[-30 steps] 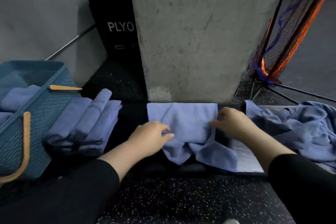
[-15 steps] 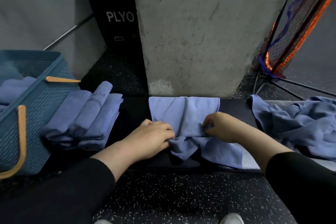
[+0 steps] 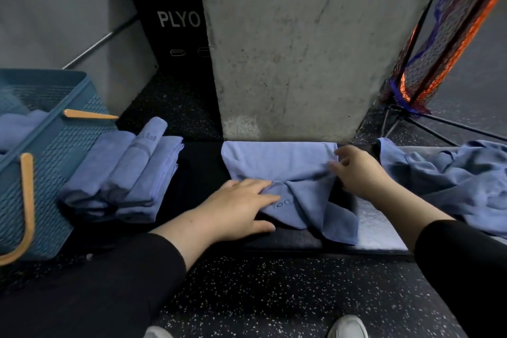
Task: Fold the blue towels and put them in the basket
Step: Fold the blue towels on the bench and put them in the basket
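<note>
Towel (image 3: 277, 163) lay crosswise between my hands: left hand (image 3: 236, 207) flat on its near bunch, right hand (image 3: 356, 173) nearer, pinching its right edge.

A concrete pillar (image 3: 288, 49) stands beside a black PLYO box (image 3: 170, 22), with orange netting (image 3: 439, 35) at right

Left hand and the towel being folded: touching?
Touching. The head view shows the left hand lying flat with straight fingers on the bunched near part of the towel.
</note>
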The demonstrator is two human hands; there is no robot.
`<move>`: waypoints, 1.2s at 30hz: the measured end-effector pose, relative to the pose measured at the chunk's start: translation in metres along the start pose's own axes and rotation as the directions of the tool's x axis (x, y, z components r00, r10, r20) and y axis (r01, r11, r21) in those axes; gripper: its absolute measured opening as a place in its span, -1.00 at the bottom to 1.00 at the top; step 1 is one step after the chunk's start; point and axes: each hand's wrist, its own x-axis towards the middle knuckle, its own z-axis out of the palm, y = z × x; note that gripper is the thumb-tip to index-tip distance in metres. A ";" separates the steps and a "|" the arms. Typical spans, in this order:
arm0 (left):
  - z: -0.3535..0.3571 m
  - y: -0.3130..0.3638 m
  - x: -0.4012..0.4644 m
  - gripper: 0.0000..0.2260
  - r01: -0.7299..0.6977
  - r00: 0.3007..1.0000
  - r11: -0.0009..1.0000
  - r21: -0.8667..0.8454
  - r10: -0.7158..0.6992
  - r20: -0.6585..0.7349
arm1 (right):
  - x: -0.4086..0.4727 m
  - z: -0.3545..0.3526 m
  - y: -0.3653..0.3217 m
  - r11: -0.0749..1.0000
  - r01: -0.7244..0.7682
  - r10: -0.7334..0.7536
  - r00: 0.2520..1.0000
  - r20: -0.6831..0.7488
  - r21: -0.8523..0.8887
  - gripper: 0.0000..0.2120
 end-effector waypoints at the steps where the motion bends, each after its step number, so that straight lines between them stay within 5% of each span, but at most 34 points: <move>1: 0.005 0.002 0.001 -0.55 0.019 0.999 1.000 0.011 -0.018 -0.045 | -0.003 -0.001 -0.004 0.994 0.025 -0.026 1.000 -0.014 -0.103 -0.61; 3: 0.010 0.005 0.005 -0.72 0.026 0.987 1.000 0.004 -0.025 -0.159 | -0.011 -0.006 -0.016 0.961 0.062 -0.042 0.996 0.078 -0.270 -0.39; 5: 0.014 0.007 0.010 -0.80 -0.004 0.974 0.999 0.045 0.014 -0.228 | -0.023 -0.003 -0.026 0.931 0.060 0.063 0.946 0.319 -0.361 -0.24; 7: 0.014 0.005 0.012 -0.71 -0.017 0.960 0.999 0.039 0.027 -0.278 | -0.032 0.009 -0.026 0.887 0.112 0.100 0.900 0.423 -0.448 -0.37; 11: 0.005 -0.007 0.008 -0.64 -0.001 0.974 0.996 -0.092 -0.020 -0.227 | -0.036 0.021 -0.015 0.871 0.179 -0.041 0.955 0.294 -0.458 -0.69; 15: -0.005 -0.029 -0.007 -0.42 0.067 0.983 0.986 -0.152 -0.091 -0.158 | -0.033 0.009 -0.016 0.966 0.081 -0.052 0.991 0.124 -0.245 -0.81; 17: -0.008 -0.039 -0.012 -0.46 0.109 0.978 0.979 -0.171 -0.136 -0.159 | -0.028 0.001 -0.014 0.999 0.040 -0.038 0.997 0.059 -0.033 -0.84; 19: -0.008 -0.045 -0.015 -0.66 0.127 0.983 0.983 -0.131 -0.143 -0.116 | -0.028 0.000 -0.012 0.995 0.060 -0.073 0.985 0.159 0.081 -0.84; 21: -0.004 -0.044 -0.017 -0.77 0.089 0.989 0.991 -0.101 -0.100 -0.109 | -0.035 0.010 -0.012 0.989 0.146 -0.138 0.957 0.255 -0.016 -0.75; 23: -0.001 -0.033 -0.016 -0.66 0.042 0.992 0.989 -0.142 -0.058 -0.108 | -0.045 0.024 -0.014 0.971 0.209 -0.171 0.945 0.277 -0.114 -0.64; 28: 0.004 0.005 -0.010 -0.52 0.038 0.997 0.999 0.009 -0.037 -0.074 | -0.049 0.042 -0.013 0.935 0.300 -0.240 0.927 0.287 -0.189 -0.77; 32: 0.015 0.020 -0.005 -0.79 0.114 0.970 0.993 0.001 -0.111 -0.215 | -0.043 0.027 -0.012 0.951 0.271 -0.240 0.950 0.199 -0.148 -0.85; 36: 0.012 0.010 -0.005 -0.82 0.098 0.965 0.990 -0.097 -0.119 -0.235 | -0.033 0.017 0.006 0.914 0.324 -0.298 0.944 0.138 -0.242 -0.80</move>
